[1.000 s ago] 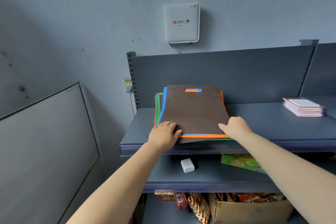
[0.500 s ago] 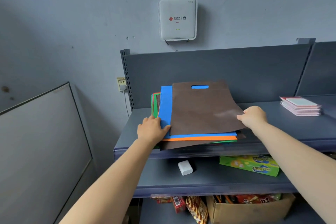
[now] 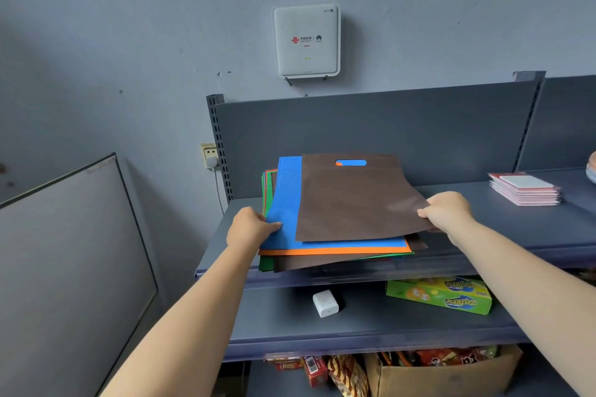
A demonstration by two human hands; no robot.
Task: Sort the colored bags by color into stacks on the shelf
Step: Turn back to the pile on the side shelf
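The head camera looks down on a grey shelf (image 3: 483,235) holding one mixed pile of flat bags, none yet sorted into stacks. Going from the left, the left hand (image 3: 250,229) rests on the near left corner of the pile, its fingers curled over the edge of the blue bag (image 3: 285,203) and pressing it down; whether the thumb is tucked beneath cannot be told. Under the blue bag an orange bag (image 3: 335,251) shows as a strip along the front, and green and dark edges poke out below that. On top, offset to the right, lies the brown bag (image 3: 354,200), with blue showing through its handle cut-out. The right hand (image 3: 446,211) pinches the brown bag's right edge, fingers closed over the top of the fabric and the near corner slightly raised off the pile.

The step in hand appears to be peeling the brown bag away to start its own stack. To do it well, the left hand should keep firm downward pressure so the blue and orange bags do not drag along, while the right hand draws the brown bag sideways, low and flat, toward the bare stretch of shelf between the pile and the pink booklets (image 3: 524,188). The fabric looks thin and limp, so a single-layer pinch matters.
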